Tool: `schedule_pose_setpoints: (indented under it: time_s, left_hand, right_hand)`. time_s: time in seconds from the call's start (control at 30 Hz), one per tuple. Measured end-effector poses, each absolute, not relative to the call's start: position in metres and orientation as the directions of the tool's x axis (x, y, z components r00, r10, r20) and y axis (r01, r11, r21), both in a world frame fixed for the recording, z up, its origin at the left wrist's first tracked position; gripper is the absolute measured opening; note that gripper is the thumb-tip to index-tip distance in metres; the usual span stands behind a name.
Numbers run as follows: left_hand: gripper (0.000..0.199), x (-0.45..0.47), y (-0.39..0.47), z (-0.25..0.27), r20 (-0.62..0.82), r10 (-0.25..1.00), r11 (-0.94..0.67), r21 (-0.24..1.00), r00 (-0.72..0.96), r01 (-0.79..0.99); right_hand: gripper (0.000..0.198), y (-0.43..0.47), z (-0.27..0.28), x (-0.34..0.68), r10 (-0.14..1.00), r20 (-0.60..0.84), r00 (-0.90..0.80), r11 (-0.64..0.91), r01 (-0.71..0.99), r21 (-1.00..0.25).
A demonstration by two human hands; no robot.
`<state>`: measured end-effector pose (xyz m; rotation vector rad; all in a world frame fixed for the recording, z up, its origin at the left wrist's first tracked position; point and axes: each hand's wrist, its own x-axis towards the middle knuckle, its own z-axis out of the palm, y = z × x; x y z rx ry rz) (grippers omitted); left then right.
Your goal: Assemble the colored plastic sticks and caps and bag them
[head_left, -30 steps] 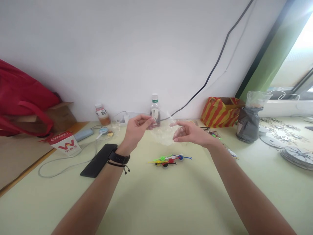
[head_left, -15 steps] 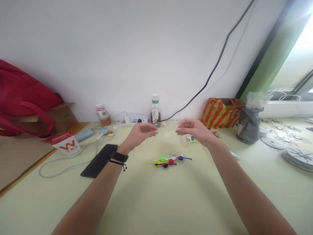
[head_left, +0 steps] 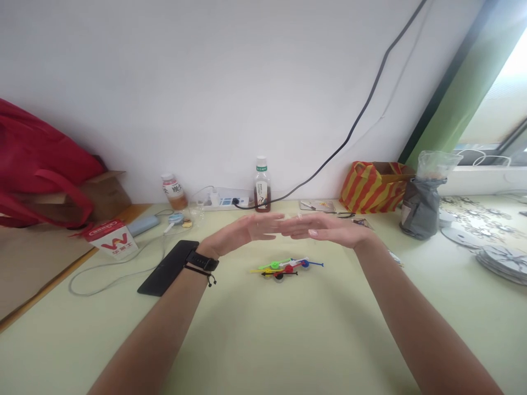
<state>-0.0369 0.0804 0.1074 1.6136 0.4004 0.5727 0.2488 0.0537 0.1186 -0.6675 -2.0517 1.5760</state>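
My left hand (head_left: 251, 229) is stretched out with its fingers extended, a dark watch (head_left: 201, 260) and a cord bracelet on its wrist. Opposite it, my right hand (head_left: 325, 229) also has its fingers straight. The fingertips of both hands meet or overlap above the table, and I see no object gripped in either. Faint clear film seems to show near the fingers, but its outline is hard to make out. Closer to me than the hands lies a small heap of plastic spinner arrows (head_left: 284, 268) in several colours, untouched.
On the left are a black phone-like slab (head_left: 167, 269), a red-and-white box (head_left: 111, 240) and a red bag (head_left: 41, 159). Behind stand a dark drink bottle (head_left: 262, 186) and a power strip (head_left: 226, 203). Rightward are a striped bag (head_left: 373, 189), a grey bag (head_left: 422, 211) and stacked discs (head_left: 504, 260).
Both hands have moved inward until their fingertips meet. Their curled fingers have straightened. Green and white bits seen by the right hand no longer show. The arrow heap stays put.
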Motion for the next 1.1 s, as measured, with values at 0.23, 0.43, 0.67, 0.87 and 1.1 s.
schedule_pose_setpoints:
  time_s: [0.23,0.43,0.67,0.87,1.1]
  left_hand:
    - [0.094,-0.031,0.077,0.101,0.082,0.425,-0.06,0.996,0.901,-0.062]
    - [0.106,-0.026,0.068,0.111,0.102,0.374,-0.086,0.993,0.922,-0.075]
    - [0.124,-0.032,0.065,0.111,-0.026,0.42,-0.071,0.996,0.907,0.061]
    - [0.12,-0.034,0.065,0.108,-0.019,0.302,0.035,0.999,0.953,0.009]
    - [0.098,-0.03,0.069,0.112,0.033,0.343,-0.055,0.998,0.939,-0.015]
  right_hand:
    - [0.091,0.047,0.119,0.242,0.442,-0.004,-0.897,0.188,0.097,-0.977]
    - [0.106,0.05,0.107,0.232,0.321,0.061,-0.945,0.224,0.013,-0.975]
    - [0.121,0.048,0.088,0.221,0.482,0.044,-0.875,0.133,0.023,-0.991]
    - [0.121,0.046,0.082,0.214,0.471,0.004,-0.882,0.027,0.01,-1.0]
    - [0.102,0.039,0.107,0.21,0.325,-0.001,-0.946,0.152,0.054,-0.987]
